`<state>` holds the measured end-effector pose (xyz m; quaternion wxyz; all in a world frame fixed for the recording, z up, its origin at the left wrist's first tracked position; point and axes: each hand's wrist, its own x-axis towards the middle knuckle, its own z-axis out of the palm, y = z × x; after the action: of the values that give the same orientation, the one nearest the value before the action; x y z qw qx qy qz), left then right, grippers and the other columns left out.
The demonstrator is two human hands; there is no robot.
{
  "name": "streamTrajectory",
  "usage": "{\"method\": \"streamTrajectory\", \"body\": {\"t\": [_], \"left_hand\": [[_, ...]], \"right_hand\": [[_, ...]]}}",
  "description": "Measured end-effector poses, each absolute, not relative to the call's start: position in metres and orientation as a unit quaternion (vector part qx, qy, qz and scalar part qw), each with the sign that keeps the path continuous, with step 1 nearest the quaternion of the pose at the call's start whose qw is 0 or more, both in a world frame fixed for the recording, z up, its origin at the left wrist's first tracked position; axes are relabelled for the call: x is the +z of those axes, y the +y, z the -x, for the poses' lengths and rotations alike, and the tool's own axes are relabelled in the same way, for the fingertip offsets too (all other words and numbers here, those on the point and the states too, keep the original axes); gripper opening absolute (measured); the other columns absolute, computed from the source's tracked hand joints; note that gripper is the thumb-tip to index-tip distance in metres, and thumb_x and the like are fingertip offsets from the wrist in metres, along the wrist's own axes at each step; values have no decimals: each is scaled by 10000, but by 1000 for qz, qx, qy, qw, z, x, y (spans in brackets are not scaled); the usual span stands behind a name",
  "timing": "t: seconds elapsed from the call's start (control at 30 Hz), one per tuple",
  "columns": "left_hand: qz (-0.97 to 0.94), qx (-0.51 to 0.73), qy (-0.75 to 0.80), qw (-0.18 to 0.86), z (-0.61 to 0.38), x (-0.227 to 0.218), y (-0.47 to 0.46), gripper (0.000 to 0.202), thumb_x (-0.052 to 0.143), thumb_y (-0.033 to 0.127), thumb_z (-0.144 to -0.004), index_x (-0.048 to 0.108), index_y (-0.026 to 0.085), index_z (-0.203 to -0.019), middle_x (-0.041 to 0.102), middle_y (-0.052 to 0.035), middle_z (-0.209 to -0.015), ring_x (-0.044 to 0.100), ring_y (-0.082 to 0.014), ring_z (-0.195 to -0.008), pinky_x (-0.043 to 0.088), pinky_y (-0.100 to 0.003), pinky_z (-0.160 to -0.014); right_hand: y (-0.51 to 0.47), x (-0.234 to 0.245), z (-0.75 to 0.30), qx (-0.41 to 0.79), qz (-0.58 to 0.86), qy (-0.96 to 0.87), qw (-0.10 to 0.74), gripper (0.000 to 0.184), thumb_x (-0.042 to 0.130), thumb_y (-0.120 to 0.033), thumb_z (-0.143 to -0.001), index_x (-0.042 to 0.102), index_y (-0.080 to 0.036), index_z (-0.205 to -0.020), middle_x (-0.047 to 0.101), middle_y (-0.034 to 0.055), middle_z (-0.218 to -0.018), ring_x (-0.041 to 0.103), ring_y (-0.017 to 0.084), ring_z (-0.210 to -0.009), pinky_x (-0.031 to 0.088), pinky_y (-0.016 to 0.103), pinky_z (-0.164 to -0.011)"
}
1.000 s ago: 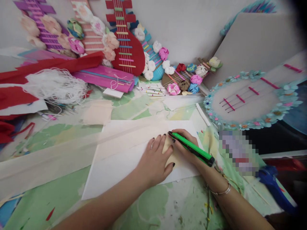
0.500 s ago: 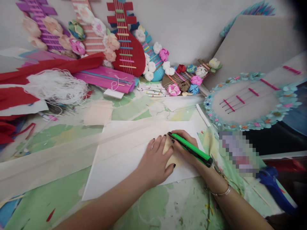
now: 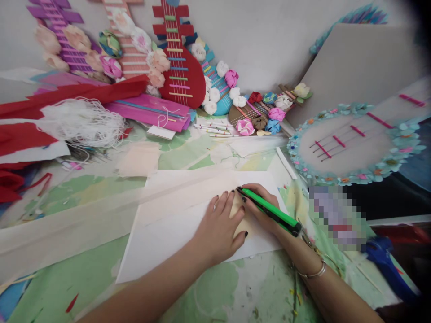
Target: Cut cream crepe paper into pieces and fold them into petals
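My left hand (image 3: 220,226) lies flat with its fingers spread, pressing on a long strip of pale cream paper (image 3: 175,199). Under that strip is a white board (image 3: 161,246). In my right hand (image 3: 264,204) is a green utility knife (image 3: 271,211), gripped along its body. Its dark tip points left and rests near my left fingertips, on the cream paper. Whether the blade is out is too small to tell. The strip runs off to the left beyond the board.
Flower-trimmed, lute-shaped crafts, one of them red (image 3: 183,74), lean on the wall behind. White string (image 3: 84,121) lies on red material at left. At right are a lute shape edged with blue flowers (image 3: 336,143) and a blue-handled tool (image 3: 387,264). Thin sticks (image 3: 215,129) lie at the back.
The whole view has shifted very slightly. Both hands, the knife and the paper keep nearly the same places.
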<state>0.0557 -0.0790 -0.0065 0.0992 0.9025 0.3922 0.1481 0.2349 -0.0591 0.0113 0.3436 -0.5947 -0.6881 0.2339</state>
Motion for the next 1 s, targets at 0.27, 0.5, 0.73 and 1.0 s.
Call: {"method": "streamTrajectory", "body": {"t": [0.27, 0.5, 0.73, 1.0], "left_hand": [[-904, 148, 389, 102, -55, -5, -78, 526, 385, 497, -892, 409, 200, -1326, 252, -170, -1492, 199, -348, -1375, 207, -532, -1072], [-902, 150, 390, 107, -55, -5, -78, 502, 394, 491, -888, 439, 197, -1293, 243, -171, -1496, 204, -348, -1373, 192, -529, -1078], [-904, 147, 389, 102, -54, -5, -79, 511, 385, 491, -893, 422, 196, -1308, 239, -182, -1495, 196, -351, -1376, 197, -530, -1074], [-903, 151, 390, 103, -55, -5, -79, 509, 403, 488, -885, 424, 200, -1304, 243, -164, -1498, 198, -344, -1375, 203, -525, -1073]], "right_hand": [[-59, 11, -236, 237, 595, -693, 331, 275, 531, -182, -784, 577, -237, -1049, 684, 17, -1029, 652, 190, -928, 496, 283, -790], [-59, 6, -234, 216, 608, -692, 324, 259, 523, -183, -796, 568, -252, -1041, 697, -3, -970, 668, 176, -826, 492, 263, -715], [-61, 6, -234, 204, 616, -688, 324, 259, 527, -175, -781, 568, -249, -1025, 704, -7, -934, 670, 171, -767, 486, 256, -680], [-63, 5, -236, 192, 611, -695, 327, 254, 522, -185, -779, 561, -246, -1022, 704, -5, -911, 670, 173, -760, 484, 251, -652]]}}
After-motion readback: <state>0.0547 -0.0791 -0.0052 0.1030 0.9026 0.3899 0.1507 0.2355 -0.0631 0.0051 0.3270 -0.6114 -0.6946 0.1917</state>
